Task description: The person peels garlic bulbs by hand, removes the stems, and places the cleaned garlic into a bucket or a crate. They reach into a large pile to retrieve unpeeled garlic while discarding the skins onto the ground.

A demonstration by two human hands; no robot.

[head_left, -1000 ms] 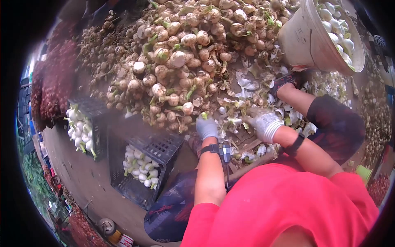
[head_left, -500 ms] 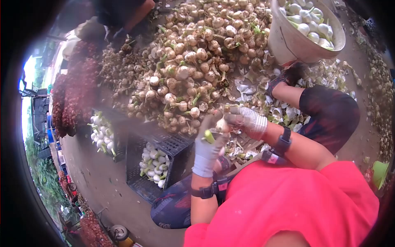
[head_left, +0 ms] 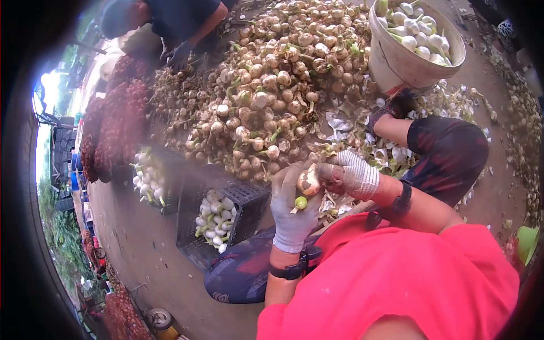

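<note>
My left hand point(head_left: 290, 207), in a grey glove, grips an unpeeled onion bulb point(head_left: 309, 182) with a cut green stalk end pointing down. My right hand point(head_left: 351, 174), in a white knit glove, pinches the bulb's top from the right side. Both hands are raised in front of my red shirt. Beyond them lies a big heap of unpeeled onions point(head_left: 272, 79) on the ground. Loose white and brown peelings point(head_left: 340, 124) lie between the heap and my knee.
A pale bucket point(head_left: 396, 59) of peeled white onions stands at the upper right. Two black crates point(head_left: 235, 198) with peeled onions sit at the left. Red mesh sacks point(head_left: 110, 130) line the far left. Another person point(head_left: 175, 22) bends over the heap at the top.
My hands came up from the peelings on the ground with one onion. The left hand now holds it upright while the right hand works at its top. The view tilted upward.
</note>
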